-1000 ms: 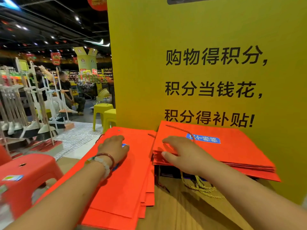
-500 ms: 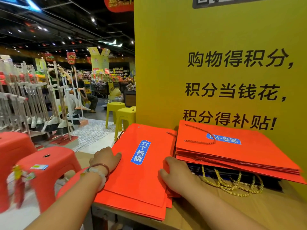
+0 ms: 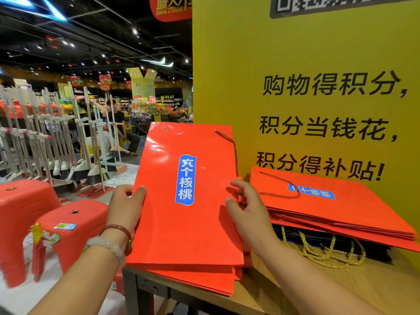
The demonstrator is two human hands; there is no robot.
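left hand [image 3: 126,208] and right hand [image 3: 247,212], apart, each grip a side edge of the red bag [image 3: 188,235] — its blue label [image 3: 185,179] reads 六个核桃. yellow board [image 3: 306,53] just behind the bag: 购物得积分,积分当钱花,积分得补贴!

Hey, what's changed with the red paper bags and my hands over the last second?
The left hand and right hand, earlier flat on the stacks, now grip the top red bag by its side edges, tilted up off the left stack; the right hand came over from the right stack. Stacks, table and yellow sign stayed put.
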